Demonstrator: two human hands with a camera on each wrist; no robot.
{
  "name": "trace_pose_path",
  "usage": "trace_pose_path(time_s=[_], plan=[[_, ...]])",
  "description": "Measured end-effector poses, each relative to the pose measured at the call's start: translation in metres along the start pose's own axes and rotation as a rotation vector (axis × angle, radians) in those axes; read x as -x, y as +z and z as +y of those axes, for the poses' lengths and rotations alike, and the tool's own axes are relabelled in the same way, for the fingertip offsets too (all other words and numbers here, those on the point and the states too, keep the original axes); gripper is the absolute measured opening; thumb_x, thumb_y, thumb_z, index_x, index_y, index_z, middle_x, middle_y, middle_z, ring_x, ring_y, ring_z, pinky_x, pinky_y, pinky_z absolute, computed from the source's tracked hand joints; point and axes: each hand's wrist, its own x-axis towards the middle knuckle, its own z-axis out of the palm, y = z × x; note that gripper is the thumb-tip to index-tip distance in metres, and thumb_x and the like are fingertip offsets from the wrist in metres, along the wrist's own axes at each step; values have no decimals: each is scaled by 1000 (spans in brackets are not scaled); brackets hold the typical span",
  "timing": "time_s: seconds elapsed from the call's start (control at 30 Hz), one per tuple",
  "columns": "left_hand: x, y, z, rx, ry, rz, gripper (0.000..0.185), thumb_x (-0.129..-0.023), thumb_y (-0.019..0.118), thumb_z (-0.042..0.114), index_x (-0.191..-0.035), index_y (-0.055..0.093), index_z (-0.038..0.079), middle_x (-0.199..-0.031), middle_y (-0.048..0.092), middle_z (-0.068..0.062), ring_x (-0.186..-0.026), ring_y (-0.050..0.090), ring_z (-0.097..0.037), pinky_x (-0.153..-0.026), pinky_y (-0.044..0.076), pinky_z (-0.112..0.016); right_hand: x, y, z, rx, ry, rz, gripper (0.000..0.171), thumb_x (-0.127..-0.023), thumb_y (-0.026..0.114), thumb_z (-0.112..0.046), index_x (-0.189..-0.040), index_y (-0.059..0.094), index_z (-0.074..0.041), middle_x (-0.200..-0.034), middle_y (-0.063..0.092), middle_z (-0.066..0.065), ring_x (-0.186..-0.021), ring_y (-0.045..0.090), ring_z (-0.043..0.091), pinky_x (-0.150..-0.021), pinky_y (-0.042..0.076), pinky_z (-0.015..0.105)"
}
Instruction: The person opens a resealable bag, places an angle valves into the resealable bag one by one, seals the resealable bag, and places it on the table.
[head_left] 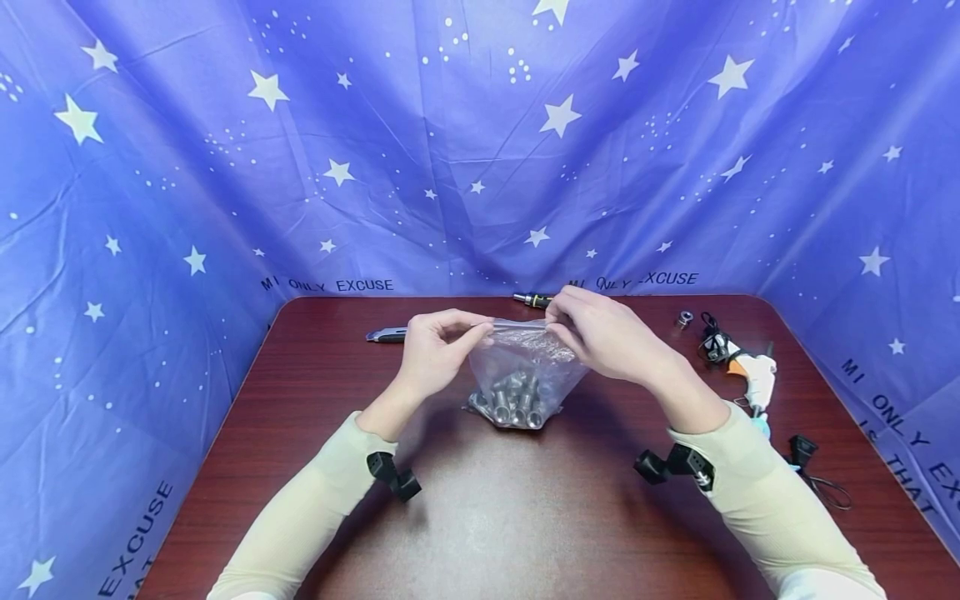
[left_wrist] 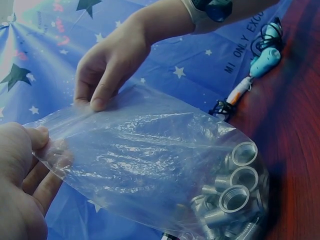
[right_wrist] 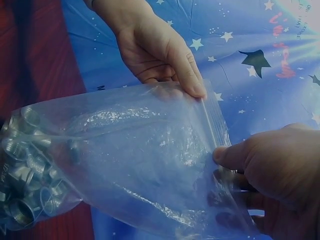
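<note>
A clear zip bag (head_left: 517, 354) hangs upright over the table, its bottom weighted with several threaded metal pipe fittings (head_left: 517, 400). My left hand (head_left: 438, 350) pinches one corner of the top edge between thumb and fingers. At the opposite side of that edge, my right hand (head_left: 603, 333) grips the plastic with thumb and curled fingers. Across the top runs the zip strip (right_wrist: 210, 122), stretched between both hands. The left wrist view shows the round open ends of the fittings (left_wrist: 235, 197) through the plastic. Whether the zip is fully sealed cannot be told.
Behind the left hand lies a utility knife (head_left: 386, 335). A black and yellow screwdriver (head_left: 532, 299) is partly hidden by the right hand. On the right are a loose metal fitting (head_left: 684, 318), a white and orange glue gun (head_left: 757, 375) and a black plug with cable (head_left: 802, 450).
</note>
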Motion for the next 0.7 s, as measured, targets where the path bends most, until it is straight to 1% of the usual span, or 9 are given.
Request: trace_pose_path(time_s=[0.2,0.47,0.7], plan=[[0,0,1,-9,-5,2,10,-93,78,0,-101,82,-3,-93,81,-22,-73,78,-4,-73,66,-27,3,-1,2,6,-1,3,6,-105,65,-16,-102,65,-10,-96,64,2,-84,58,17,-78,53,41],[0,0,3,-21,-4,2,10,-93,78,1,-102,82,-3,-92,81,-22,-72,78,-4,-71,65,-26,6,-3,6,24,-7,10,7,-105,65,-15,-100,65,-10,-94,63,1,-81,57,15,-76,52,40],[1,0,2,-26,-5,6,10,-93,78,1,-102,82,-2,-92,81,-22,-72,78,-4,-72,65,-26,10,-4,8,30,1,9,6,-103,66,-15,-99,65,-10,-94,64,1,-82,58,16,-76,53,42]])
